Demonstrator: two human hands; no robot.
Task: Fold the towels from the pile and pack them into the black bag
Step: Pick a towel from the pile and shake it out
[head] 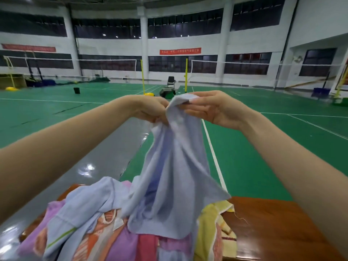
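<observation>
A light blue towel [173, 178] hangs in the air above the pile, held up at arm's length. My left hand [150, 110] grips its top edge with curled fingers. Right beside it, my right hand [212, 108] pinches the same upper corner between thumb and fingers. The towel's lower end drapes down onto a pile of towels [105, 234] in blue, purple, pink, orange and yellow. The pile lies on a brown wooden table [273, 227] at the bottom of the view. No black bag shows in this frame.
Beyond the table lies a green sports court with white lines and a grey strip [105, 159] on the left. Yellow net posts [186, 76], a chair [171, 81] and a small dark bin [76, 90] stand far off.
</observation>
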